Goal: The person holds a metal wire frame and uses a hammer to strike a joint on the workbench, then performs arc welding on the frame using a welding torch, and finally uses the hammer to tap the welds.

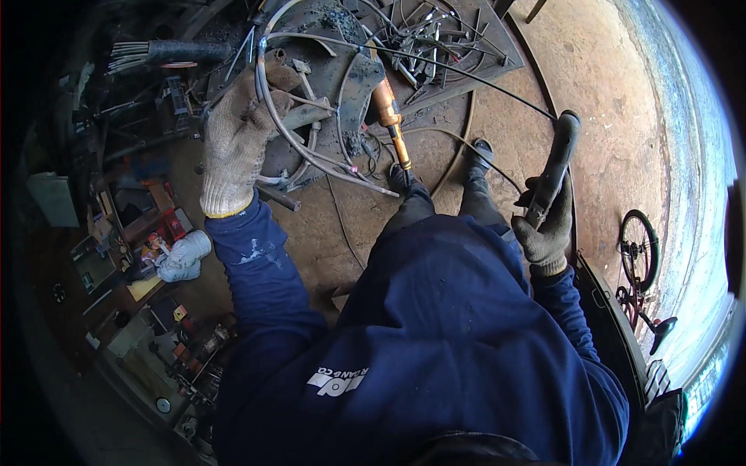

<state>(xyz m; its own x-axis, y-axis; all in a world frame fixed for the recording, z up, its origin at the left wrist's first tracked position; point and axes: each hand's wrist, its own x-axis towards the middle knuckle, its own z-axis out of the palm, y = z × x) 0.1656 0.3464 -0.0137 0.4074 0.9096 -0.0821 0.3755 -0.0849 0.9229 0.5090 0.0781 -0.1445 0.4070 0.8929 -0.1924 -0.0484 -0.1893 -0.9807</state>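
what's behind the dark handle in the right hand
Around the dark handle, parts of the gloved right hand and brown floor show; whatever lies directly behind it is covered.

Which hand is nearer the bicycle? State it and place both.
Right. The right hand, gripping a dark tool, is left of the bicycle; the left hand is much farther left, by the bent metal rods.

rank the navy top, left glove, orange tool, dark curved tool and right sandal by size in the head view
1. Navy top
2. Left glove
3. Orange tool and dark curved tool, too alike to rank
4. Right sandal
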